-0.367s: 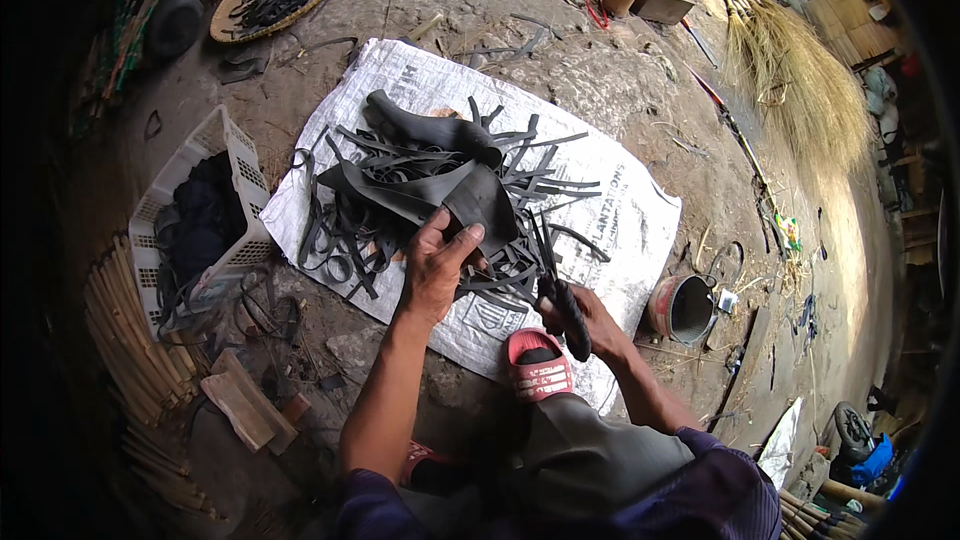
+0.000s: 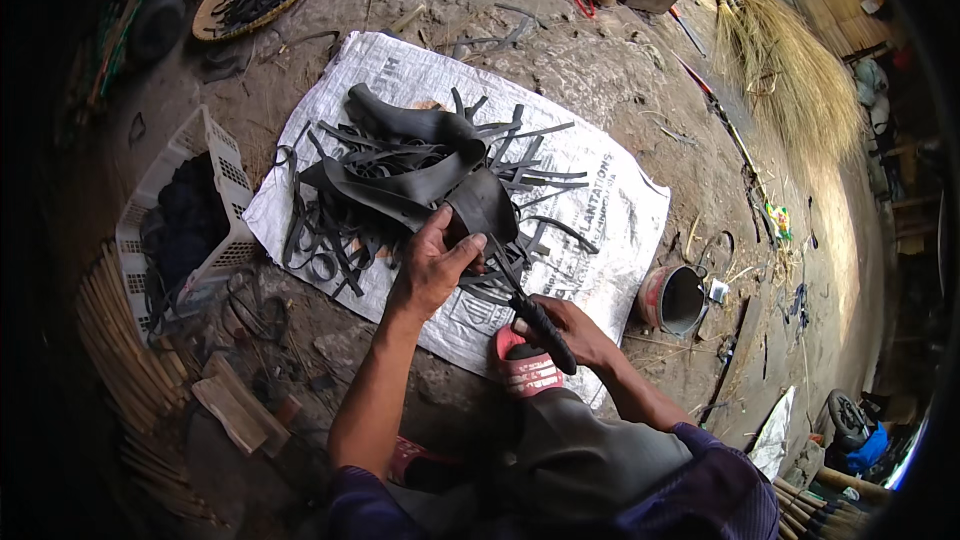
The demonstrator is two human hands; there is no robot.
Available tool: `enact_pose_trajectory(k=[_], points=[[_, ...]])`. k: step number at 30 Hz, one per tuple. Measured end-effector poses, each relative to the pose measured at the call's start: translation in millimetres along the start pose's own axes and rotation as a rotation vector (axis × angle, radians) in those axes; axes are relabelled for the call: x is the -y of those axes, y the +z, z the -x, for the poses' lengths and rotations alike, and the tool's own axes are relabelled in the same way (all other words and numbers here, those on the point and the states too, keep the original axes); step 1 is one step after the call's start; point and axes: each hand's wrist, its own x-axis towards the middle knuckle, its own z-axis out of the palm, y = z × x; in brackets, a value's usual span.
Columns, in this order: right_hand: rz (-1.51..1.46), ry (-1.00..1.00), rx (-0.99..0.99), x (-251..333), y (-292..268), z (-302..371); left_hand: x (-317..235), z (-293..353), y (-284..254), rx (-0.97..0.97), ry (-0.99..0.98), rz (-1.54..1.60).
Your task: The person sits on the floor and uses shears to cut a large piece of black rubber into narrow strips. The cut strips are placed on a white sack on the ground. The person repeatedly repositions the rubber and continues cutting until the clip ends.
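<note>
My left hand (image 2: 438,265) pinches the near edge of a wide black rubber sheet (image 2: 405,190), thumb on top. My right hand (image 2: 575,332) is closed around the black-wrapped handles of a pair of scissors (image 2: 541,330). The scissor blades point up and left, at the sheet's lower right edge by my left fingertips. How far the blades are parted is hard to see. Beneath and around the sheet lies a pile of cut black rubber strips (image 2: 335,245). A rolled piece of rubber (image 2: 405,120) rests on the pile's far side. All this lies on a white woven sack (image 2: 590,240).
A white plastic crate (image 2: 232,175) with dark material stands at the left. A round woven tray (image 2: 205,20) of black strips sits far left. At the right are a small bucket (image 2: 655,300) and straw brooms (image 2: 790,70). Wood pieces (image 2: 235,410) lie near left.
The scissors have moved from beside the rubber sheet onto its right edge, their blades less spread than before. My left hand keeps its hold. The whole view has shifted slightly.
</note>
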Motion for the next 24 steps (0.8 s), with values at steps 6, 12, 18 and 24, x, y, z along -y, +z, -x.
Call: enact_pose_trajectory(k=[6, 12, 18, 24], points=[[0.112, -0.013, 0.006, 3, 1, -14, 15, 7, -4, 0.059, 0.052, 0.002], [0.160, -0.024, 0.017, 1, -2, -17, 25, 9, -6, 0.071, 0.066, -0.023], [0.090, -0.029, -0.009, -6, 2, -17, 23, 8, 0, 0.070, 0.066, -0.018], [0.066, -0.072, -0.017, -10, 10, -19, 12, 13, 3, -0.021, 0.071, 0.067]])
